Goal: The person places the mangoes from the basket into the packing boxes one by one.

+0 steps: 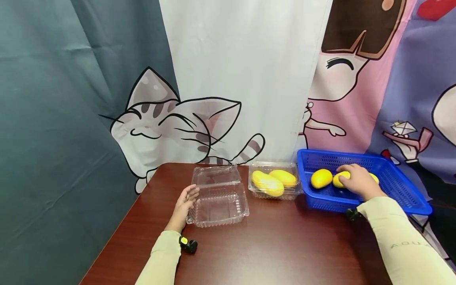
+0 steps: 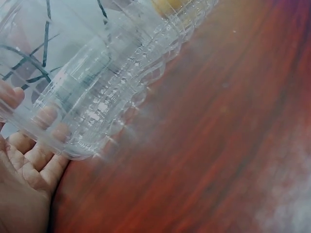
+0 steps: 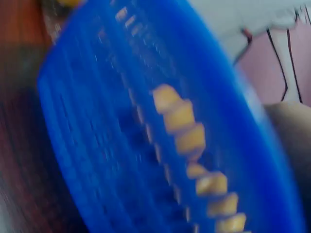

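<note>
My left hand (image 1: 185, 204) rests against the left side of an opened clear plastic clamshell box (image 1: 217, 206), fingers extended along its wall. In the left wrist view the fingers (image 2: 36, 158) show beside and through the clear box wall (image 2: 104, 104). Inside a blue plastic basket (image 1: 402, 190), my right hand (image 1: 360, 182) grips a yellow mango (image 1: 336, 180), thumb and fingers bent around it. Another mango (image 1: 321, 179) lies to its left, and part of a third (image 1: 374, 178) shows behind the hand. The basket wall (image 3: 107, 145) mostly hides that hand in the right wrist view.
A second clear box (image 1: 293, 190) with mangoes (image 1: 268, 184) inside stands between the opened box and the basket. All stand near the back of a brown wooden table (image 1: 270, 245). A printed curtain (image 1: 249, 79) hangs behind.
</note>
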`<state>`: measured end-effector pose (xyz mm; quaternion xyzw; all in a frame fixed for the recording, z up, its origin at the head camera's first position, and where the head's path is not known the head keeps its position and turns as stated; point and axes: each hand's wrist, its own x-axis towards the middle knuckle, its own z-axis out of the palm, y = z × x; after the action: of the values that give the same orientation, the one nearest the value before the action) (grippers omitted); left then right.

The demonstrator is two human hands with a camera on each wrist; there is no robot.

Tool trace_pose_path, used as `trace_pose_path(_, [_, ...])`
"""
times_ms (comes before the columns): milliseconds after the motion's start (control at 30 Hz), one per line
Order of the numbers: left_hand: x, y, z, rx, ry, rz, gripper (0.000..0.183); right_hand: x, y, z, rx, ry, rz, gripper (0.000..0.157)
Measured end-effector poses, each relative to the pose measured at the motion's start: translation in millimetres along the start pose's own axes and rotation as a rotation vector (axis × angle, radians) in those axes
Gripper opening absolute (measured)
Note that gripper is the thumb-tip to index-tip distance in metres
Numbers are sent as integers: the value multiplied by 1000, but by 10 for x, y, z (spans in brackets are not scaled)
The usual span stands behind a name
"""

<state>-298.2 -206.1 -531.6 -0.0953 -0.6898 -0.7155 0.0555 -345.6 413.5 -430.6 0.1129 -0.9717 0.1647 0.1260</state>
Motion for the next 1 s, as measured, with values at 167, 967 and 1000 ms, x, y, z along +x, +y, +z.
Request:
trace_pose_path(167, [-38, 128, 16, 6, -25, -13, 67, -55, 233, -17, -47, -80, 187, 61])
trace_pose_path(967, [14, 107, 22, -26, -17, -32, 70, -135, 218, -44, -176, -323, 240, 68])
trace_pose_path(1000, [28, 66, 11, -25, -13, -32, 71, -133, 212, -54, -162, -345, 254, 73])
